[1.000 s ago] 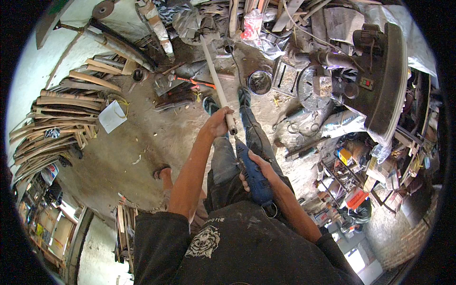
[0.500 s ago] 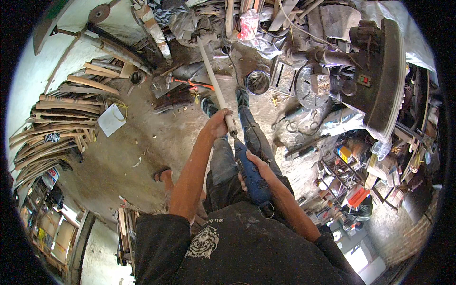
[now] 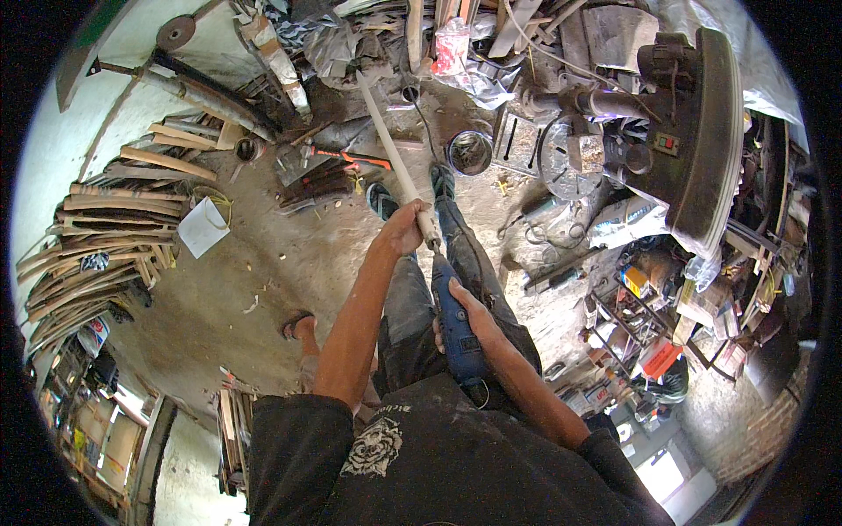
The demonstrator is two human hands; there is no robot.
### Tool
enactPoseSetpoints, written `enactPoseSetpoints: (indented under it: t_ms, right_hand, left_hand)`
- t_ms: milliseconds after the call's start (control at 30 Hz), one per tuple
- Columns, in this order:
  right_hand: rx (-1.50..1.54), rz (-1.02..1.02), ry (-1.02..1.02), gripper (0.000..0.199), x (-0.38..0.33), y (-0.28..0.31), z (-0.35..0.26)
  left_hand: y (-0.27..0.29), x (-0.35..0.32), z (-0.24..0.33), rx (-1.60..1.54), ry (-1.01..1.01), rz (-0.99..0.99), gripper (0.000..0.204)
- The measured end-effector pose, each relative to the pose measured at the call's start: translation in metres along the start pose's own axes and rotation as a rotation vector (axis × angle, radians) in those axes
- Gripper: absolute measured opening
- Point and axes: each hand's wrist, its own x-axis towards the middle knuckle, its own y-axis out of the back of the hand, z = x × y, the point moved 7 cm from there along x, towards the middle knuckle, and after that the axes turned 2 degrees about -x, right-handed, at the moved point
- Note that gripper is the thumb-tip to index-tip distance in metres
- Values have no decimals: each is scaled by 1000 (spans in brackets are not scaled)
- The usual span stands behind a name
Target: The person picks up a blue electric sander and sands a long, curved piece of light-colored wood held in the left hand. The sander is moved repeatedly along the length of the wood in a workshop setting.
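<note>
My left hand [image 3: 406, 229] is wrapped round a long pale tapered rod [image 3: 387, 138], close to its thick near end. The rod looks wooden and slants away from me, up and to the left. In my right hand [image 3: 465, 317] is a blue rotary tool [image 3: 458, 331], gripped round its body. Its metal nose [image 3: 435, 248] points at the rod's near end, and the two appear to meet there. Whether a bit sits inside the rod is hidden. The fingers of my right hand are partly behind the tool.
A large drill press [image 3: 693, 145] stands at the right, with a round metal table [image 3: 570, 158]. On the floor ahead lie an orange-handled hammer [image 3: 351, 158] and a metal tin [image 3: 469, 152]. Curved wooden pieces [image 3: 123, 202] are stacked at the left. Another person's foot [image 3: 300, 326] shows left of my legs.
The rod and the blue tool have shifted slightly left in the picture, along with the surroundings. Both hands keep their grips.
</note>
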Motion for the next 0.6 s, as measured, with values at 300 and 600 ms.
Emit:
enactPoseSetpoints:
  t_ms: [300, 600]
  right_hand:
    - [-23, -37, 8, 54, 0, -2, 0]
    - [-24, -8, -45, 54, 6, 4, 9]
  left_hand:
    - [5, 2, 1, 13, -21, 56, 18]
    - [13, 7, 0, -15, -30, 9, 16]
